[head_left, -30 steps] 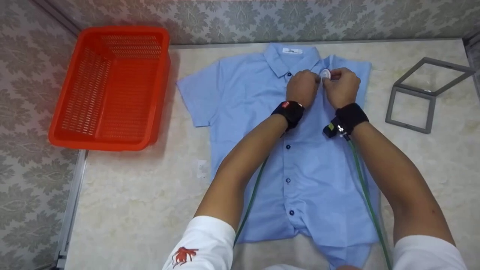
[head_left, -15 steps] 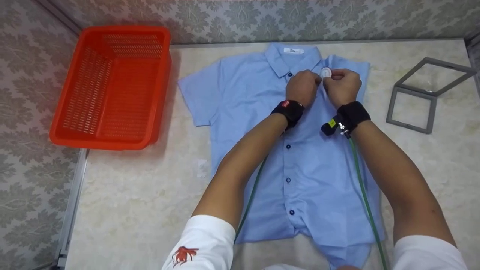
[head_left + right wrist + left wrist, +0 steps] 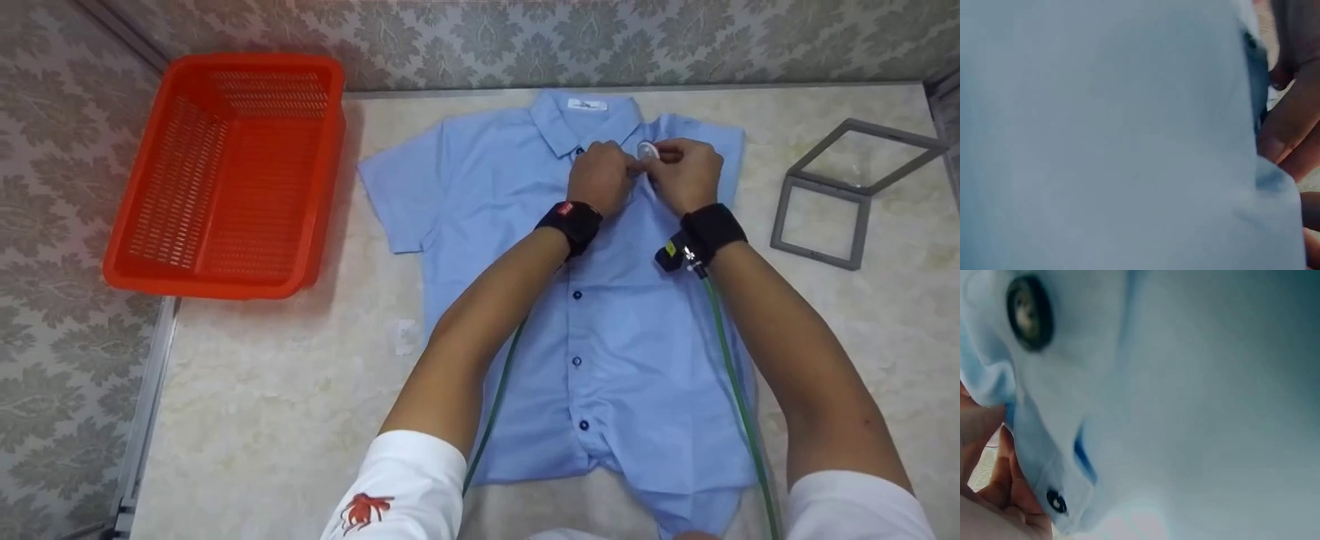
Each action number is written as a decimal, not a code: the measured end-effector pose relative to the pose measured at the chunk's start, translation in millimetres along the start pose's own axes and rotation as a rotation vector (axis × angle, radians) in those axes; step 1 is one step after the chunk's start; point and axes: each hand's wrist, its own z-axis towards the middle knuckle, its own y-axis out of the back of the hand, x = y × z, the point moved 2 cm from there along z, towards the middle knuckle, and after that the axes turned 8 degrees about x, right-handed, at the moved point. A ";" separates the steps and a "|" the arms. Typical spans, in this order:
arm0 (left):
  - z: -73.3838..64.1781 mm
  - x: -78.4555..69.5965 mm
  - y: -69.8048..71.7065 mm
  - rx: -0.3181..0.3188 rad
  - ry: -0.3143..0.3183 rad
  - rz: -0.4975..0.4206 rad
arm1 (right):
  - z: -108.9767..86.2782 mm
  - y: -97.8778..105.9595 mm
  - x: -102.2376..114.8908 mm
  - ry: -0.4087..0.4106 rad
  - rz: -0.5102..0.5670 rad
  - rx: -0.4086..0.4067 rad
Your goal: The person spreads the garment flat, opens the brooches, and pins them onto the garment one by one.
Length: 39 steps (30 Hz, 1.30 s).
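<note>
A light blue short-sleeved shirt (image 3: 495, 187) lies face up, collar toward the wall and dark buttons down its front. Over its upper chest, my right hand (image 3: 688, 174) pinches a small round white badge (image 3: 647, 151) by its edge, tilted against the cloth. My left hand (image 3: 600, 178) grips the shirt beside the badge, its fingertips close to those of the right. The left wrist view has fingers (image 3: 1002, 478) pinching a fold near a dark button (image 3: 1057, 500). Cloth fills most of the right wrist view, with fingers (image 3: 1289, 121) along its right side; the badge's back is hidden.
An orange-red plastic basket (image 3: 319, 202) stands at the table's left rear. To the right are two joined grey square frames (image 3: 859, 231), one propped up at an angle. Green cables (image 3: 733, 375) run from the wrist cameras across the shirt. A patterned wall (image 3: 480, 41) borders the back.
The badge has tipped, its face showing at a flatter angle, and shifted slightly left. My left hand has eased a little left; the right hand still pinches the badge.
</note>
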 end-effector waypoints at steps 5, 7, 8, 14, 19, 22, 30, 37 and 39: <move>-3.7 8.3 0.2 0.015 0.080 0.174 | 1.4 -3.3 -0.2 0.087 -0.207 0.015; -5.0 13.0 0.0 0.037 0.117 0.207 | 1.9 -4.0 0.5 0.102 -0.242 0.031; -5.4 14.6 0.0 0.051 0.133 0.214 | 2.1 -4.3 1.0 0.109 -0.256 0.040; -6.0 15.9 2.7 0.125 0.166 0.218 | 3.1 -6.7 4.1 0.163 -0.332 0.039; -5.7 16.1 7.1 0.164 0.172 0.227 | 4.9 -7.7 6.9 0.204 -0.361 0.011; -5.5 16.1 9.4 0.179 0.183 0.227 | 6.0 -8.0 8.9 0.229 -0.374 0.006; -4.2 14.1 10.4 0.178 0.177 0.228 | 6.2 -5.6 10.1 0.254 -0.403 0.016; -6.9 14.1 12.8 0.169 0.178 0.212 | 6.3 -6.9 9.4 0.258 -0.415 0.032; -9.1 13.3 13.4 0.165 0.171 0.215 | 5.4 -7.7 8.2 0.260 -0.417 0.031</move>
